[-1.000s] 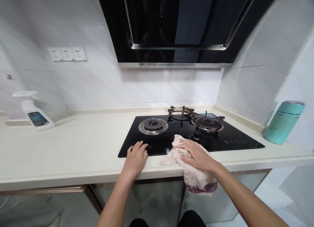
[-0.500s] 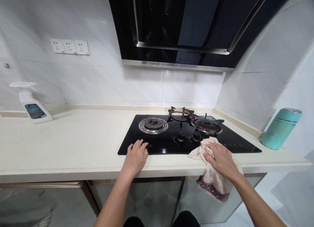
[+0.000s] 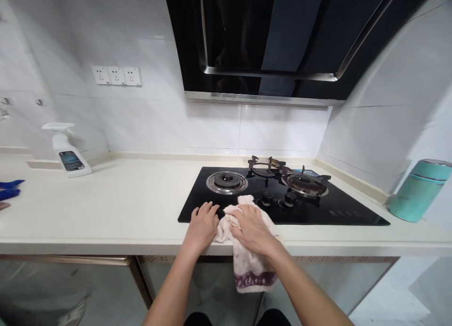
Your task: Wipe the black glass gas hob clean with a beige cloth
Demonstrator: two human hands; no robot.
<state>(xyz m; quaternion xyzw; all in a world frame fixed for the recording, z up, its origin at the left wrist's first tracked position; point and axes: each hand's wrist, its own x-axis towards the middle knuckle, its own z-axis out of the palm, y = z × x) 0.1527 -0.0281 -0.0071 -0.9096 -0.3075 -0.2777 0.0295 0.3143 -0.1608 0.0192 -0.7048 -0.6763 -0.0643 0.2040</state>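
One cloth (image 3: 252,269) lies across the near edge of the cooktop (image 3: 303,214), gripped under my right hand (image 3: 252,229); my left hand (image 3: 202,226) rests just left, fingers loose. From afar, I'd press evenly and tuck up its dangling end.

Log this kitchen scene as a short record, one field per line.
Left hand: palm down at the cooktop's front edge
Right hand: spread on a pale cloth
Cloth's purple-banded end: hanging over the counter edge
Left on counter: white spray bottle
Right on counter: teal container
Overhead: black range hood
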